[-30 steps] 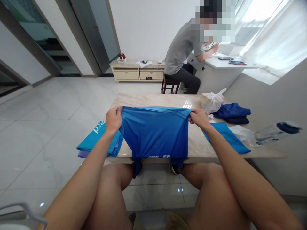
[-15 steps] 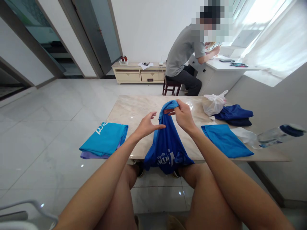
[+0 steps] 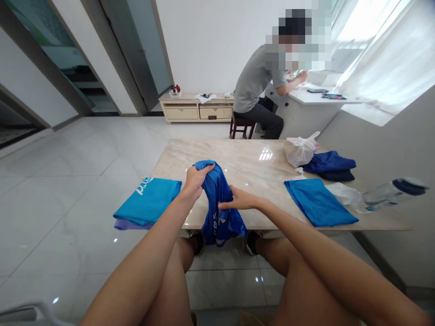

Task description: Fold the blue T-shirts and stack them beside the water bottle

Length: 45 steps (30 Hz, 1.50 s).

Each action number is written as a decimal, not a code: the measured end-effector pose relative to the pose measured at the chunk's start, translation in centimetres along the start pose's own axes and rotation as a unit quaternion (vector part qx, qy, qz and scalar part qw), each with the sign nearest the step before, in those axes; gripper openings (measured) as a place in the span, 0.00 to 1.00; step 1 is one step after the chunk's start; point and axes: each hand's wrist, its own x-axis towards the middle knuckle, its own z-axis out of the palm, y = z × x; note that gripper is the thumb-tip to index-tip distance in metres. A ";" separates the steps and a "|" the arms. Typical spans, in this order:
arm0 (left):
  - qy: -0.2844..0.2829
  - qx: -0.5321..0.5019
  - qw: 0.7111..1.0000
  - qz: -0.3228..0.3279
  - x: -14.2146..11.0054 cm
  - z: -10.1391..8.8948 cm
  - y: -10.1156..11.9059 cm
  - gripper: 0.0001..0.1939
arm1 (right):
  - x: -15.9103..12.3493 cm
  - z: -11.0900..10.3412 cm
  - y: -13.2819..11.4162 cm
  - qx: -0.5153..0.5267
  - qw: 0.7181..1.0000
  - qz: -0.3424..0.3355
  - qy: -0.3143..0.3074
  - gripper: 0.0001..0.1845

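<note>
A royal-blue shirt [image 3: 219, 199] with white lettering hangs bunched over the near edge of the marble table [image 3: 244, 163]. My left hand [image 3: 196, 177] is closed round the shirt's gathered top edge and holds it up. My right hand [image 3: 238, 200] lies against the shirt's right side lower down, fingers stretched and pinching the cloth between thumb and fingers. My bare knees show below the table edge.
A folded turquoise shirt [image 3: 149, 199] on a purple one lies at the table's left. A folded blue shirt [image 3: 319, 201], dark blue clothes [image 3: 329, 165], a white plastic bag [image 3: 301, 149] and a water bottle [image 3: 394, 192] lie right. A seated person [image 3: 258, 95] works at a white desk behind.
The shirt, first spread wide between both hands, was gathered into a bunch. My left hand took over its top edge from the right hand. My right hand dropped to the shirt's side.
</note>
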 end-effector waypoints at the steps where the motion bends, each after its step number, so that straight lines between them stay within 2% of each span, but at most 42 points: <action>1: 0.004 -0.014 1.000 -0.007 -0.1 -0.2 0.1 0.16 | -0.2 1.1 0.4 -0.007 0.999 -0.007 -0.033 0.52; 4: 0.022 -0.041 0.999 -0.003 0.5 -1.0 0.8 0.17 | -0.1 3.1 1.0 -0.027 0.996 -0.008 -0.087 0.28; 6: 0.047 -0.012 0.999 0.005 1.4 -2.1 1.4 0.17 | 0.1 2.5 0.7 -0.045 0.994 0.021 -0.093 0.11; 7: 0.057 0.045 0.997 0.013 1.9 -3.0 1.8 0.17 | 0.2 1.6 0.4 -0.055 0.994 0.032 -0.085 0.06; 9: 0.071 0.215 0.974 0.026 2.8 -5.2 2.4 0.15 | 0.2 -1.0 -0.2 -0.065 0.996 0.036 -0.039 0.05; 11: 0.073 0.395 0.915 0.032 3.0 -7.5 2.8 0.17 | 0.0 -3.7 -1.2 -0.048 0.998 0.038 0.029 0.08; 13: 0.064 0.544 0.836 0.037 2.4 -9.0 2.8 0.21 | -0.1 -5.7 -2.4 -0.010 0.996 0.038 0.084 0.09; 15: 0.033 0.645 0.761 0.068 1.2 -8.9 2.5 0.19 | 0.0 -6.4 -3.9 0.027 0.992 0.032 0.120 0.08; 16: 0.003 0.665 0.740 0.098 0.4 -8.4 2.3 0.18 | 0.2 -6.4 -4.8 0.040 0.990 0.026 0.130 0.08; 17: -0.038 0.657 0.741 0.133 -0.3 -7.5 2.0 0.20 | 0.5 -6.3 -5.7 0.047 0.989 0.019 0.136 0.09; 20: -0.176 0.557 0.781 0.220 -1.9 -4.3 1.3 0.35 | 1.4 -5.5 -8.3 0.058 0.989 -0.029 0.132 0.11; 22: -0.202 0.510 0.804 0.231 -2.1 -2.6 1.2 0.37 | 1.7 -5.2 -9.4 0.071 0.987 -0.082 0.116 0.11; 25: -0.150 0.490 0.829 0.225 -1.3 -1.7 1.4 0.20 | 1.9 -5.2 -9.8 0.097 0.979 -0.146 0.107 0.18; 27: -0.103 0.467 0.851 0.218 -0.5 -1.8 1.6 0.11 | 2.0 -5.4 -9.2 0.104 0.972 -0.160 0.137 0.26; 31: -0.033 0.353 0.917 0.180 0.3 -1.7 1.3 0.07 | 1.9 -4.5 -6.8 0.092 0.970 -0.140 0.176 0.44; 33: -0.031 0.287 0.945 0.151 -0.1 -1.1 1.1 0.06 | 1.7 -3.3 -5.3 0.092 0.978 -0.108 0.156 0.54; 36: -0.041 0.201 0.974 0.098 -1.1 -0.1 1.3 0.07 | 1.1 -1.0 -3.0 0.084 0.993 -0.061 0.057 0.64; 38: -0.032 0.158 0.985 0.065 -1.6 0.3 1.7 0.08 | 0.6 0.0 -1.9 0.063 0.996 -0.059 -0.015 0.60; 40: -0.009 0.131 0.990 0.047 -1.8 0.2 2.3 0.10 | 0.2 0.2 -1.3 0.032 0.995 -0.062 -0.076 0.44; 42: 0.013 0.116 0.992 0.048 -1.6 -0.4 2.8 0.13 | 0.0 -0.6 -1.0 -0.002 0.991 -0.049 -0.122 0.26; 43: 0.019 0.111 0.992 0.053 -1.4 -0.8 2.9 0.14 | -0.1 -1.3 -1.0 -0.019 0.990 -0.039 -0.132 0.20; 45: 0.024 0.103 0.993 0.060 -0.9 -1.8 3.1 0.14 | -0.3 -2.9 -1.0 -0.044 0.991 -0.024 -0.122 0.17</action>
